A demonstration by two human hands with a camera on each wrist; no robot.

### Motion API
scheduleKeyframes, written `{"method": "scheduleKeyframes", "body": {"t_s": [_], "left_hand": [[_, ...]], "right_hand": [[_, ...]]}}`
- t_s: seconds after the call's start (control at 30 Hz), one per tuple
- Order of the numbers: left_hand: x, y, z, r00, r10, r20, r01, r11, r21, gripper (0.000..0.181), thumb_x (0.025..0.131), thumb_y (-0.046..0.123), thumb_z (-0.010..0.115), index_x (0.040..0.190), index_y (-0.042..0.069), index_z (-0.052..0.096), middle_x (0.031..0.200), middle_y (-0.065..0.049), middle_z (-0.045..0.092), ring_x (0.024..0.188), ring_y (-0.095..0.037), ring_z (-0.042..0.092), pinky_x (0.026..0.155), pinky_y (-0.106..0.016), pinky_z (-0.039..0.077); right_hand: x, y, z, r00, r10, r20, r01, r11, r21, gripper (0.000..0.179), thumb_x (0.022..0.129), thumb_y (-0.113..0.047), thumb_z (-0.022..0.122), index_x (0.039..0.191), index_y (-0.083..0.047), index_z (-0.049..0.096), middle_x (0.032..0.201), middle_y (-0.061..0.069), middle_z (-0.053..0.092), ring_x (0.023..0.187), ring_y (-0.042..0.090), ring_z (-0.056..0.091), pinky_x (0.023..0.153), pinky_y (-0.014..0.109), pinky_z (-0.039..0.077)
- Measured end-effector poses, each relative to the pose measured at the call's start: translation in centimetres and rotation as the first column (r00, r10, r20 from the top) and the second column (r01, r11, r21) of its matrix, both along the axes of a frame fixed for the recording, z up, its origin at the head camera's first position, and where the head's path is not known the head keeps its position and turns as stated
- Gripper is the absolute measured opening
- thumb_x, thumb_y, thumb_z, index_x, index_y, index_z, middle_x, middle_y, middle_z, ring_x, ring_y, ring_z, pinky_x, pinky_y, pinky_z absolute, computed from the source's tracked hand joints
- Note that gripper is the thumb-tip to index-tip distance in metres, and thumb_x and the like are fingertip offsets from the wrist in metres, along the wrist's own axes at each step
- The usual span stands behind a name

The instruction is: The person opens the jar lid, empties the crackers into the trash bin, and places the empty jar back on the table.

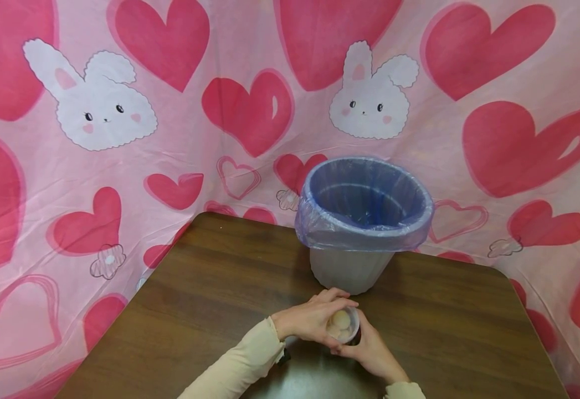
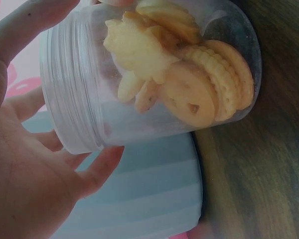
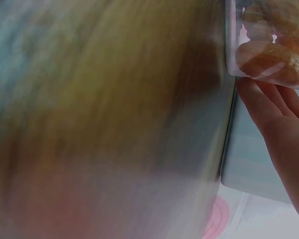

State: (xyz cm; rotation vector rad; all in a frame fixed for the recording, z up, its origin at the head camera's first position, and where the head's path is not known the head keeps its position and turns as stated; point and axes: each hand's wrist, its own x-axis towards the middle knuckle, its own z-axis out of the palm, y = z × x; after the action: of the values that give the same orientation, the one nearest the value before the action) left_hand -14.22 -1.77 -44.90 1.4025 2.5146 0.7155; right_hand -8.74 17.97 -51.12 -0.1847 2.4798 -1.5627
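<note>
A clear plastic jar [image 1: 343, 326] of cookies stands on the table in front of me, between both hands. Pale yellow cookies [image 2: 189, 94] of several shapes, one like a flower, show through its wall. My left hand [image 1: 314, 318] grips the jar's ribbed top end, its thumb and fingers spread around it in the left wrist view. From the other side, my right hand [image 1: 371, 346] holds the jar, with the thumb on the near side. In the right wrist view, the right hand's fingers [image 3: 274, 107] lie along the jar's side, partly cut off by the frame.
Just behind the hands stands a light grey trash bin [image 1: 352, 269] with a purple plastic liner [image 1: 364, 235] folded over its rim. Brown wooden table [image 1: 210, 288] surface extends to both sides. A pink curtain [image 1: 240, 44] with hearts and rabbits encloses the table's back and sides.
</note>
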Motion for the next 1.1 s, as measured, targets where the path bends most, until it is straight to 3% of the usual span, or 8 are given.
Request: {"method": "scheduleKeyframes", "body": {"t_s": [0.5, 1.1], "left_hand": [[0.08, -0.01, -0.06, 1.000, 0.008, 0.021, -0.008, 1.000, -0.017, 0.086, 0.072, 0.044, 0.081, 0.145, 0.023, 0.040, 0.148, -0.008, 0.036, 0.132, -0.023, 0.038, 0.106, -0.038, 0.038], [0.17, -0.62, -0.07, 1.000, 0.010, 0.008, -0.010, 1.000, -0.016, 0.089, 0.071, 0.043, 0.082, 0.146, 0.023, 0.038, 0.148, -0.007, 0.036, 0.126, -0.020, 0.038, 0.103, -0.034, 0.039]], "right_hand": [[-0.08, 0.06, -0.38, 1.000, 0.007, -0.024, -0.006, 1.000, 0.016, 0.087, 0.068, -0.030, 0.087, 0.140, -0.022, 0.038, 0.137, 0.003, 0.053, 0.119, 0.020, 0.051, 0.095, 0.027, 0.044], [0.04, 0.00, -0.17, 1.000, 0.006, -0.002, -0.006, 1.000, -0.013, 0.086, 0.068, -0.027, 0.087, 0.139, -0.019, 0.039, 0.135, 0.005, 0.053, 0.121, 0.021, 0.050, 0.094, 0.025, 0.044]]}}
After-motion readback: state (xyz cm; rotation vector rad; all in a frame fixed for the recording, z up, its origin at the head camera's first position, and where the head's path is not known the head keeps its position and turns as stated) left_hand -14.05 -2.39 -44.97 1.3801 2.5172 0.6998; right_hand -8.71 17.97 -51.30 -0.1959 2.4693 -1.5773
